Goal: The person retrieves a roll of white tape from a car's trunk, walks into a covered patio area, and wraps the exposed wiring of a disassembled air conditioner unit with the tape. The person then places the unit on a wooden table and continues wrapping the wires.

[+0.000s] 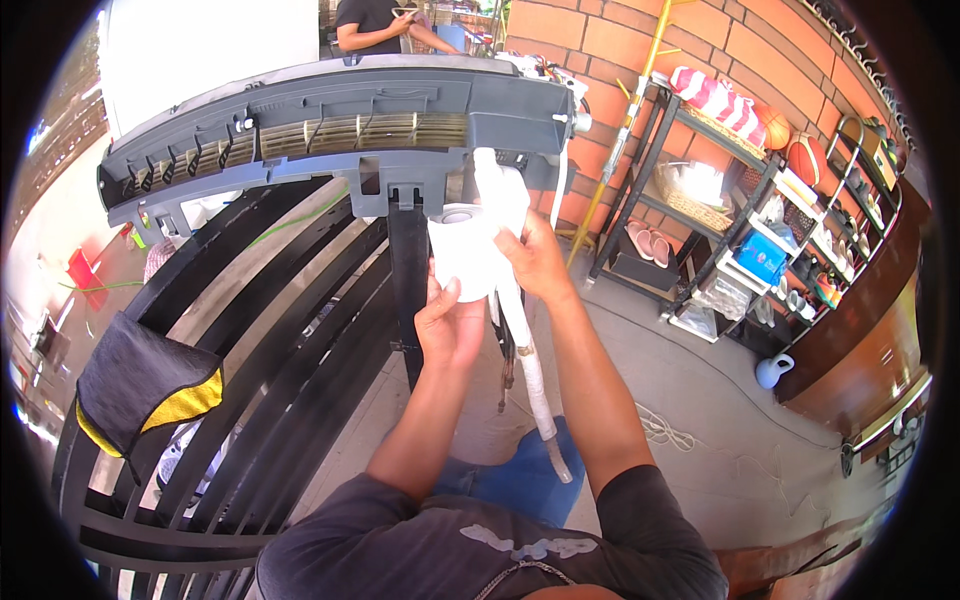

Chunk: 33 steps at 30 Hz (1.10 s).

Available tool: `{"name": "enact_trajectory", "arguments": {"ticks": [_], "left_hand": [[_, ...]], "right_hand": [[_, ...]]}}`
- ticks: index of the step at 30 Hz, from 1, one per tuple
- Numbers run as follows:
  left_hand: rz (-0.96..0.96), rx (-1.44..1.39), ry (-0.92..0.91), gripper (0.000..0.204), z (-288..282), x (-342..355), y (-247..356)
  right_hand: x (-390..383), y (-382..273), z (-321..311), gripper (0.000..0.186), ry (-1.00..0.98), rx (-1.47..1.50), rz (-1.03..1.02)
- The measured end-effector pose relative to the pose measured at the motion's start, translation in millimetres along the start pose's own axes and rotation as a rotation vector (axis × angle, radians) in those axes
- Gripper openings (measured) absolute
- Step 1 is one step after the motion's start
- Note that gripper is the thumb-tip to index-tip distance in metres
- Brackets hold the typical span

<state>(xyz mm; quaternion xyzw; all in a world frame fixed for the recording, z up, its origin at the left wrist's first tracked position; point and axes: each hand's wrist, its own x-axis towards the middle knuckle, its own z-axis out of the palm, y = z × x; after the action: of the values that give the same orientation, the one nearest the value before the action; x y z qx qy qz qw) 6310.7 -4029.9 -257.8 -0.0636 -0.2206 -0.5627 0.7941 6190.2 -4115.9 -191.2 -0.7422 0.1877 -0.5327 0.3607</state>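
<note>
Head view: glare washes out the white roll (pixel 458 255), blurring its border with the white-wrapped tube (pixel 522 345) beside it, both below the right end of the grey plastic housing (pixel 330 115). The left hand (pixel 455 325) pinches the roll between thumb and fingers (most of those fingers are hidden). The right hand (pixel 538 262) closes on the tube, thumb pressed to its front, fingertips out of sight behind. At the top edge, another person (pixel 370 25) is cut off. The tube is long and slightly lumpy, the housing ribbed, and a soft black-and-yellow cloth (pixel 150 375) drapes over straight black slats (pixel 290 365).
</note>
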Motion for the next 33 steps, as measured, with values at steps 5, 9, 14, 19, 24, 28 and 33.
{"name": "enact_trajectory", "arguments": {"ticks": [5, 9, 14, 19, 24, 28, 33], "left_hand": [[-0.030, 0.189, -0.054, 0.083, 10.7, -4.7, 9.0], [0.180, 0.484, -0.051, 0.087, 28.8, -20.9, -1.8], [0.427, 1.082, 0.026, 0.090, 32.4, -40.0, -15.8], [0.574, 1.380, -0.372, 0.073, 11.5, -47.8, -7.3], [0.384, 1.024, -0.426, 0.074, -7.9, -34.7, -2.8], [0.052, 1.115, -0.219, 0.080, -17.5, -10.1, -15.2], [-0.065, 1.212, -0.327, 0.067, -34.7, 9.2, -14.0]], "right_hand": [[-7.9, -9.3, 4.7, 0.030, 0.024, 0.001, 0.069], [-22.6, -22.8, 17.1, 0.037, 0.171, 0.002, 0.082], [-38.2, -26.7, 33.0, 0.064, 0.278, 0.387, 0.098], [-65.3, -34.4, 22.3, 0.102, 0.124, 0.226, -0.178], [-70.7, -32.2, 3.8, 0.079, 0.155, 0.193, 0.043], [-61.7, -23.1, -11.0, 0.079, 0.129, 0.279, 0.079], [-63.4, -27.5, -2.4, 0.094, 0.316, 0.145, 0.000]]}}
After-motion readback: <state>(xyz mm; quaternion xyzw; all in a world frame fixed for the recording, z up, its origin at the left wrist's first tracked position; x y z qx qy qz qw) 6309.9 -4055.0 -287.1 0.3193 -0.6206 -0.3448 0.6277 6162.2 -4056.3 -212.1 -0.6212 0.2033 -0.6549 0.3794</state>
